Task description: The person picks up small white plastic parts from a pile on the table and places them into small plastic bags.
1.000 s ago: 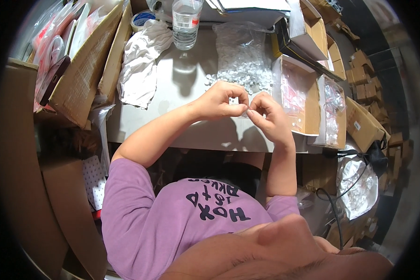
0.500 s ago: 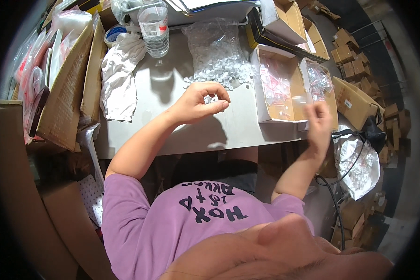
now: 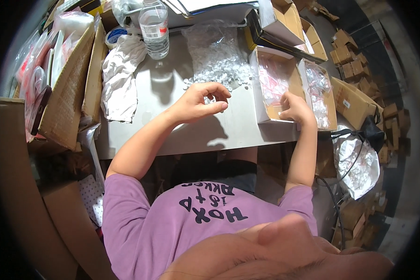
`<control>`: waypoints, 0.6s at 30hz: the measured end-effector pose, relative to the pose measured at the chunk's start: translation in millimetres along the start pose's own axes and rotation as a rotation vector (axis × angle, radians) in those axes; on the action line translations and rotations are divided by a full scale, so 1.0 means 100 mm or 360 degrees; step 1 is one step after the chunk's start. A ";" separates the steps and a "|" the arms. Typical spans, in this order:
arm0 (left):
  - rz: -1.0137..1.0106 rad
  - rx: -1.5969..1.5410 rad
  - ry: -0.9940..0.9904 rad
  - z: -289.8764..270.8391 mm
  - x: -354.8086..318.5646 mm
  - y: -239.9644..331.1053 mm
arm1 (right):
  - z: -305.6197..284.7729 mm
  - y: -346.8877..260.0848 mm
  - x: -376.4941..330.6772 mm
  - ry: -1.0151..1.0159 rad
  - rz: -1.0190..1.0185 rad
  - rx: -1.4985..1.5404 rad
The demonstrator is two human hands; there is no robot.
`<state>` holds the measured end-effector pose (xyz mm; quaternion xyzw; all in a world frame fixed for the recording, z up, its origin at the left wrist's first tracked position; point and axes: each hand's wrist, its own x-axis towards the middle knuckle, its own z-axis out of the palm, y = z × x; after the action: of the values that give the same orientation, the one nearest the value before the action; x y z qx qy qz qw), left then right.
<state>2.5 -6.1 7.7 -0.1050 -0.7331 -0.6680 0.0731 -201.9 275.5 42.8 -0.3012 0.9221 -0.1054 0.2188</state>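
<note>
My left hand hovers over the table just in front of a heap of small whitish translucent pieces. Its fingers curl toward the thumb, and the tips nearly meet. Some pale bits show through the gap, but I cannot tell whether they lie in the palm. The heap spills from a clear plastic bag. My right hand reaches over the near end of a white-sided cardboard box, thumb and fingers apart. Small clear bags with red edges fill part of that box.
Beside it stands a second box of clear packets. A water bottle, a white cloth and a tape roll sit at the left. Upright cardboard borders the table. A cable hangs at the right near a white bag.
My right hand has moved left, from above the second box of packets to the box of red-edged bags. A blurred pale thing near its fingers no longer shows. The left hand stays put.
</note>
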 end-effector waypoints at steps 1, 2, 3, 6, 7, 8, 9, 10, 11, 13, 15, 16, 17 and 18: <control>0.0002 0.0023 -0.0005 0.00 0.00 0.00 | 0.00 0.01 0.04 -0.0003 -0.0008 -0.0004; 0.0006 0.0043 -0.0012 0.00 0.01 0.00 | -0.01 0.02 0.07 -0.0104 -0.0016 0.0041; 0.0006 0.0041 -0.0005 0.00 0.01 0.00 | -0.01 0.02 0.09 -0.0206 -0.0023 0.0086; -0.0031 0.0058 -0.0020 0.00 0.01 -0.01 | 0.00 -0.02 0.03 -0.0088 -0.0051 0.0077; -0.0045 0.0044 -0.0017 0.00 0.01 -0.01 | 0.00 -0.02 0.03 -0.0093 -0.0058 0.0074; -0.0059 0.0029 -0.0020 0.00 0.01 -0.01 | -0.01 -0.02 0.01 -0.0029 -0.0047 0.0096; -0.0062 0.0029 -0.0018 0.00 0.01 -0.01 | 0.00 -0.01 0.00 0.0035 -0.0036 0.0118; -0.0057 0.0053 -0.0023 0.00 0.00 -0.01 | 0.02 -0.01 0.00 0.0111 -0.0026 0.0164; -0.0049 0.0077 -0.0036 0.00 0.01 -0.01 | 0.04 0.01 0.00 0.0112 -0.0022 0.0167; -0.0044 0.0084 -0.0044 0.00 0.02 -0.01 | 0.10 0.03 0.01 0.0274 -0.0203 0.0120; -0.0041 0.0097 -0.0038 0.00 0.01 -0.02 | 0.04 -0.05 0.03 0.0137 -0.0160 0.0105; -0.0056 0.0064 -0.0037 0.01 0.01 -0.03 | 0.03 -0.09 0.03 -0.0001 -0.0114 0.0089; -0.0069 0.0031 -0.0032 0.00 0.01 -0.04 | 0.03 -0.10 0.04 -0.0001 -0.0117 0.0087; -0.0069 0.0031 -0.0029 0.01 0.01 -0.03 | 0.03 -0.11 0.03 -0.0043 -0.0032 0.0121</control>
<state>0.8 -5.9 4.6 -0.0945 -0.7424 -0.6611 0.0530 -197.2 264.2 42.8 -0.3031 0.9114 -0.1386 0.2414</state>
